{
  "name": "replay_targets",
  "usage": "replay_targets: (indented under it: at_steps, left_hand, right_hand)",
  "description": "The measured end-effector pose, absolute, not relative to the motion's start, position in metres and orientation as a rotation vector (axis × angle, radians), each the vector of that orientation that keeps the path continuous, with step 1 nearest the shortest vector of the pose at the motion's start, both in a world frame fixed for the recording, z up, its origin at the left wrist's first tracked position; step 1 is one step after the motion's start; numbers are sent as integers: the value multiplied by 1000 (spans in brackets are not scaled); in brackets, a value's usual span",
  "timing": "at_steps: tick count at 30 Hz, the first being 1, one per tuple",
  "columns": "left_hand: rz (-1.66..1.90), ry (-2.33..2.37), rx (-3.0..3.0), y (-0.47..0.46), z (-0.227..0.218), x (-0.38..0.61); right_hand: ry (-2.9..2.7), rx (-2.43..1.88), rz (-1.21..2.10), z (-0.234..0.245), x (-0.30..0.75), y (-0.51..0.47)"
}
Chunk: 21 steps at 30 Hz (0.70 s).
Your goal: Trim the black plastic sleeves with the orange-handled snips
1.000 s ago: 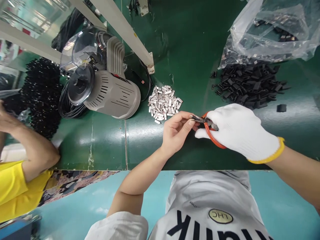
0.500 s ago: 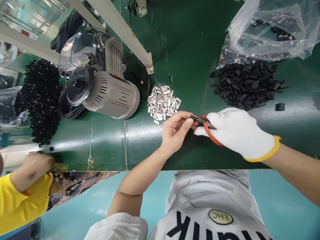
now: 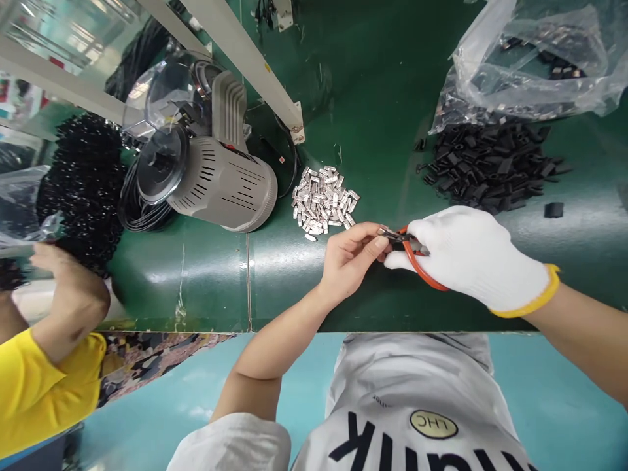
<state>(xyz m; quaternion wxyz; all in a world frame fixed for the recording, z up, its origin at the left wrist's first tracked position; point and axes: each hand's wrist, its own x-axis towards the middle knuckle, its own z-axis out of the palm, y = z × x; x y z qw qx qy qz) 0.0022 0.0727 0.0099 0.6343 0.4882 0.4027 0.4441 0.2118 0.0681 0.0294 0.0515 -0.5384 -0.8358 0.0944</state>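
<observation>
My bare left hand point(image 3: 349, 260) is closed, thumb and fingers pinching a small metal connector point(image 3: 382, 231) that they mostly cover. At that same spot the dark jaws of the red-handled pliers point(image 3: 416, 263) meet the connector. My right hand point(image 3: 466, 258), in a white knitted glove with a yellow cuff, is wrapped round the pliers' handles. A pile of silvery metal connectors point(image 3: 324, 199) lies just beyond my left hand. Past the right hand is a heap of black plastic covers point(image 3: 490, 167), with a single cover point(image 3: 553, 210) lying apart.
A grey machine point(image 3: 223, 186) with a clear guard stands at left on the green table point(image 3: 210, 281), beside a white metal post point(image 3: 255, 65). A clear plastic bag point(image 3: 520, 85) of parts lies far right. A co-worker's arm point(image 3: 73, 294) reaches toward black cables point(image 3: 88, 190).
My hands and the pliers stay together at the connector, shifted very slightly right in view. At left, the co-worker's hand has moved up toward the black cables.
</observation>
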Motion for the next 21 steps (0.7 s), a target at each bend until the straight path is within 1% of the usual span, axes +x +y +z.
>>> replay_targets:
  at_steps: [7,13,15,19,21]
  left_hand:
    - [1003,922,1096,72,3,2]
    - [998,910,1121,74,3,1]
    - [999,911,1143,76,5,1]
    - [981,889,1138,77,8,0]
    - [976,875,1140,78,10,0]
  right_hand:
    - [-2541,-1640,191,22,215,64]
    - [-2583,-1673,138,28,215,64]
    - [-2566,-1694,179,30,215,64]
    - [-2522,-1678,366,31,216,68]
    - [-2499,-1659,396,31,218,71]
